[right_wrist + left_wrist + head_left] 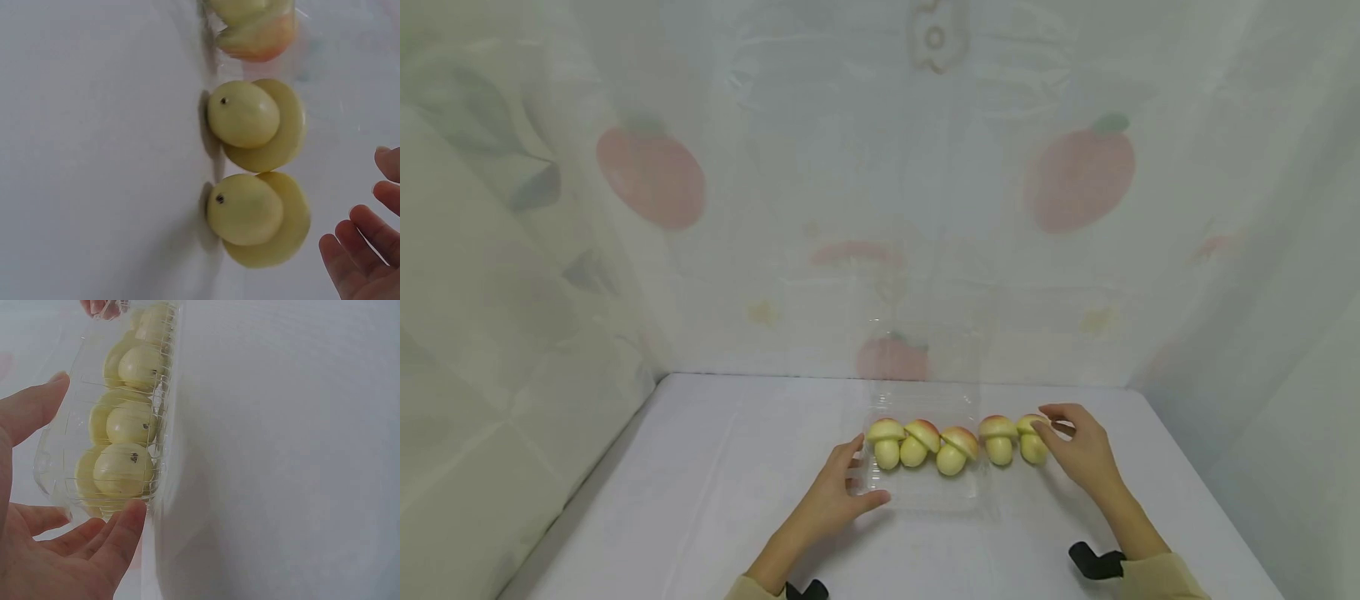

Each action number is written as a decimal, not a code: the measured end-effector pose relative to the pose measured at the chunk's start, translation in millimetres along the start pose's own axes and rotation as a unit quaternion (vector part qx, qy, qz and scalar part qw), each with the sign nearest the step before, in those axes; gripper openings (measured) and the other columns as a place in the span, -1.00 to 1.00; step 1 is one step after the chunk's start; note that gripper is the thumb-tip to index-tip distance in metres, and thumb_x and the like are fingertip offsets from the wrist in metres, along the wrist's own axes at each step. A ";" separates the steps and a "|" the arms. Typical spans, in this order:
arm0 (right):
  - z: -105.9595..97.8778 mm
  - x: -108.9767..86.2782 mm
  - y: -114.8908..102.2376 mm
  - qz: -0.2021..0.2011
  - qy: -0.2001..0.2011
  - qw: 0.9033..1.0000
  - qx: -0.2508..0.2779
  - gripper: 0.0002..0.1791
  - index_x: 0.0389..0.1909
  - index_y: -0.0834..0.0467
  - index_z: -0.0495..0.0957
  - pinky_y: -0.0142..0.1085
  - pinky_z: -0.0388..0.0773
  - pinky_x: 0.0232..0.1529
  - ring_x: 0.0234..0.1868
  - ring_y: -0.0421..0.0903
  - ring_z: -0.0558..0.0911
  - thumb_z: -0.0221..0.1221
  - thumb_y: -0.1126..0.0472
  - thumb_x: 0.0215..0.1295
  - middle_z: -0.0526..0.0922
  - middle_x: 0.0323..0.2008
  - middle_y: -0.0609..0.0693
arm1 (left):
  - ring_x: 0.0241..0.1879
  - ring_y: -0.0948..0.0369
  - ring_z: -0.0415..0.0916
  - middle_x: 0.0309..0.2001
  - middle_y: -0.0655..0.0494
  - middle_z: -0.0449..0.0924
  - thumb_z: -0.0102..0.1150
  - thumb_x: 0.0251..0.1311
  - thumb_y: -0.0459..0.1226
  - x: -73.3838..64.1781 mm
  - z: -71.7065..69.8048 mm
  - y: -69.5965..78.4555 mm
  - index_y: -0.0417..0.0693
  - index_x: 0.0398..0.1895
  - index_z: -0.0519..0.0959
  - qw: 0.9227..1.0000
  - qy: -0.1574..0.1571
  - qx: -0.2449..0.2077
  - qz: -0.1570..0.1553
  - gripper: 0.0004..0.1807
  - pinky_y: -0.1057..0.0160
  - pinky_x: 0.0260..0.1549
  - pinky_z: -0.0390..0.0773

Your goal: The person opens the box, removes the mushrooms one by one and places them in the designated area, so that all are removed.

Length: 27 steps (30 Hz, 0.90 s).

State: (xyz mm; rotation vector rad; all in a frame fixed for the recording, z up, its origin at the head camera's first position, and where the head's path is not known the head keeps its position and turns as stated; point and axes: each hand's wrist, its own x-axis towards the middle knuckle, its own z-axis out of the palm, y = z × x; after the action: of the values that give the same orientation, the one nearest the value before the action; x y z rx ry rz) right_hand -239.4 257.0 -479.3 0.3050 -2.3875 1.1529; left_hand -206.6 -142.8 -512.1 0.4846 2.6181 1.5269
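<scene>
A clear plastic clamshell box (925, 493) stands on the table, its lid (951, 400) raised at the back. Three toy mushrooms (952, 457) with yellow stems and reddish-yellow caps lie in a row inside it. Spread around the box's left end is my left hand (838, 492), fingertips at the end wall and thumb by the front edge. Two more mushrooms, one nearer the box (998, 442) and one farther right (1032, 448), rest side by side on the table. My right hand (1081, 446) is beside the farther one, fingers loosely extended and holding nothing in the right wrist view.
The white table (715, 467) runs back to a pale printed curtain (925, 208), with more curtain on both sides. Black wrist straps (1096, 562) show at the forearms.
</scene>
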 end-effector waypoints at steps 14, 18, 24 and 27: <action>0.9 1.2 -31.9 -0.036 -0.012 0.999 0.022 -0.74 -0.04 0.27 0.64 -0.44 0.62 0.04 -0.01 -0.03 0.61 0.38 0.34 0.27 0.67 -0.06 0.11 | 0.29 -0.13 0.39 0.42 -0.18 0.22 0.52 0.12 -0.02 1.0 1.1 -2.6 -0.18 0.59 0.08 1.000 0.004 0.004 0.005 0.09 0.03 0.14 0.61; 1.9 0.7 -38.0 -0.035 -0.019 0.999 0.026 -0.74 -0.04 0.27 0.64 -0.29 0.66 0.05 -0.01 0.01 0.63 0.38 0.35 0.27 0.67 -0.06 0.12 | 0.29 -0.12 0.38 0.42 -0.19 0.22 0.52 0.12 -0.03 0.9 1.3 -2.9 -0.19 0.58 0.08 1.000 0.004 0.003 0.006 0.09 0.03 0.13 0.61; 3.2 -0.1 -53.4 -0.014 -0.037 0.998 0.046 -0.72 -0.03 0.29 0.64 0.01 0.66 0.04 0.02 0.13 0.64 0.38 0.32 0.29 0.67 -0.04 0.11 | 0.29 -0.12 0.39 0.42 -0.16 0.21 0.52 0.12 -0.01 0.1 1.3 -2.6 -0.17 0.59 0.08 1.000 0.003 -0.001 0.002 0.09 0.04 0.13 0.61; 4.7 0.6 -61.1 -0.017 -0.041 0.997 0.060 -0.71 -0.02 0.31 0.64 0.03 0.66 0.04 0.02 0.15 0.65 0.39 0.32 0.27 0.66 -0.04 0.14 | 0.28 -0.13 0.41 0.41 -0.16 0.22 0.51 0.12 0.01 0.1 0.5 -2.1 -0.16 0.59 0.07 1.000 0.002 0.004 -0.002 0.10 0.05 0.14 0.61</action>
State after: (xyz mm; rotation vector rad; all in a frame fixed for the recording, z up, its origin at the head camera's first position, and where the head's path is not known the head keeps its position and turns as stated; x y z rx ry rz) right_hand -217.6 215.3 -440.1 0.4376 -2.3781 1.2935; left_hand -207.0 -143.3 -514.1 0.4767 2.6286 1.5187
